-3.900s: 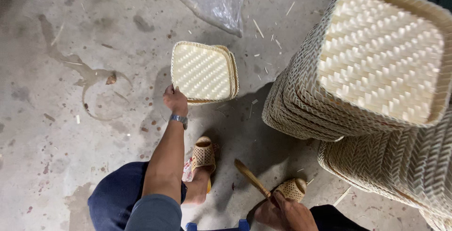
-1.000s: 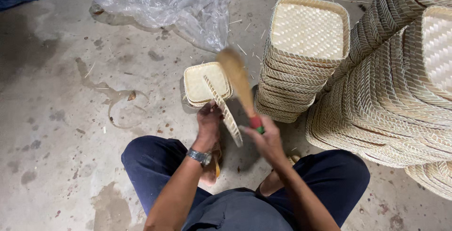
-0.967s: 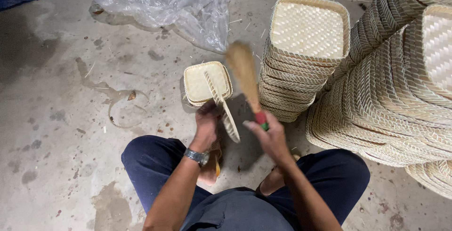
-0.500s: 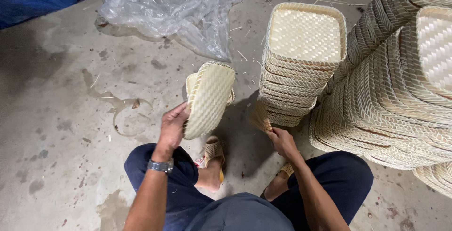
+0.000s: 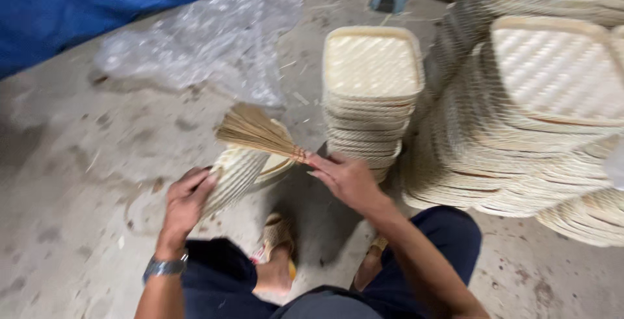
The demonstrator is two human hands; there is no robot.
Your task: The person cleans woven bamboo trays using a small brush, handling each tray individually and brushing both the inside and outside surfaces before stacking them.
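Beside the stacked pale woven bamboo trays (image 5: 372,98), left hand (image 5: 185,202) clamps one tilted tray (image 5: 237,172); right hand (image 5: 344,179) clamps straw brush (image 5: 257,130). Risk: tilted tray slipping under brushing.

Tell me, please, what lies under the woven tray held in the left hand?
Below the tilted woven tray is bare concrete floor and a sandalled foot; the floor directly behind it is covered.

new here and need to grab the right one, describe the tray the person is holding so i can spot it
Start at the big leaning stacks of woven trays on the right, then move left past the short neat stack. In front of it, the left hand holds one woven tray tilted on edge, under a straw brush. It alone is off the floor.
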